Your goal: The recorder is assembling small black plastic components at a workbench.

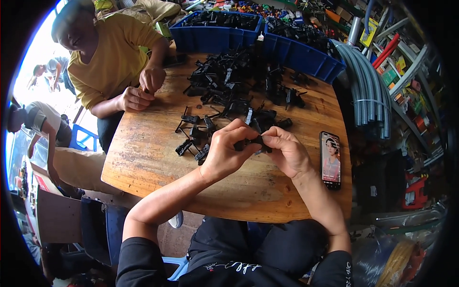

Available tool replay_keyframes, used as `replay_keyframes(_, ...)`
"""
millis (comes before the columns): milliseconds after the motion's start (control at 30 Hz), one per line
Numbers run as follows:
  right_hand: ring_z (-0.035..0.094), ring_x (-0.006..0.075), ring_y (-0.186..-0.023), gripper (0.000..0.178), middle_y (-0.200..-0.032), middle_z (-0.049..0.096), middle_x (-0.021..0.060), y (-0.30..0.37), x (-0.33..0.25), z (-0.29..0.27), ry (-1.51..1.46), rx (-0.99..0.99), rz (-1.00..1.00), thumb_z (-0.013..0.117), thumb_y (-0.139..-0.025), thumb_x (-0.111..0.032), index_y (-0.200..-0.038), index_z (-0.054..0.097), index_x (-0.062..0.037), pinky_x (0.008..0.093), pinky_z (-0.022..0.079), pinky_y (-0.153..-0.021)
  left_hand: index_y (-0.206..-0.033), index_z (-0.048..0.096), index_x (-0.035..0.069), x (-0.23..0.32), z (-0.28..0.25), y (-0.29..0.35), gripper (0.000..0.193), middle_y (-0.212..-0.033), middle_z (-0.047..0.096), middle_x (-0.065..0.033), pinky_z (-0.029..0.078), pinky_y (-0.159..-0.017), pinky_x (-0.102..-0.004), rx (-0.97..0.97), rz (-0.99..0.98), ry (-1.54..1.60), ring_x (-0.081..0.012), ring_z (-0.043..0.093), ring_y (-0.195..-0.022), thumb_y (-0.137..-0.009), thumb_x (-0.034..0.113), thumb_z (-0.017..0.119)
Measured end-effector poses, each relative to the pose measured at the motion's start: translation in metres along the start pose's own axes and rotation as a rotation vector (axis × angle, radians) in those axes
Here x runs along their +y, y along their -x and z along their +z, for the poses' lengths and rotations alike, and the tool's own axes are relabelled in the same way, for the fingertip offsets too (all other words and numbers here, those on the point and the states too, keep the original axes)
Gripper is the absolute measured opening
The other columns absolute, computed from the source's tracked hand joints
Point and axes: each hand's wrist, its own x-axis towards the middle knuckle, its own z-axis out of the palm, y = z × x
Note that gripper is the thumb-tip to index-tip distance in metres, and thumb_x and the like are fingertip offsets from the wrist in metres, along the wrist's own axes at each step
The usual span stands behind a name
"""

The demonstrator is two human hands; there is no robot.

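Observation:
My left hand (228, 146) and my right hand (288, 152) meet above the middle of a wooden table (148, 167). Between them is a small black plastic part (257, 142), partly hidden by my fingers. Both hands are closed on it, thumbs and fingertips pinching from either side. Just beyond and to the left of my hands lie several loose black plastic parts (193, 134), some with thin arms sticking out. Farther back, a large heap of similar black parts (224, 79) spreads toward the far edge.
Two blue crates (215, 39) filled with black parts stand at the far side. A phone (330, 160) with a lit screen lies at the right edge. Across to the left, a person in a yellow top (112, 52) handles something small. Coiled grey hose (368, 91) hangs at right.

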Motion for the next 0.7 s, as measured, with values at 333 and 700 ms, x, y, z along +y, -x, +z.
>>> replay_keyframes(333,0.057,0.0243,-0.086,0.058,-0.098,0.058,0.0124,0.008,-0.015,0.019,1.536,-0.034,-0.826,0.076,-0.064,-0.006,-0.115,0.051,0.0014,0.0346,0.048,-0.075,-0.078,0.061,0.006,-0.018,-0.012,-0.01,0.017,-0.054,0.044,0.0069,0.021,-0.04,-0.019,0.03,-0.727,0.811,-0.0009,0.032,-0.044,-0.081,0.021,0.068)
replay_keyframes(700,0.059,0.0325,-0.074,0.032,-0.083,0.059,0.0162,0.0,0.002,0.014,1.591,0.083,-0.818,0.068,-0.069,-0.001,-0.097,0.054,0.0015,0.0367,0.048,-0.063,-0.092,0.061,-0.002,-0.015,0.008,0.001,0.021,-0.078,0.058,-0.0012,0.043,-0.068,-0.0221,-0.034,-0.533,0.472,-0.0078,0.053,-0.074,-0.082,0.015,0.066)
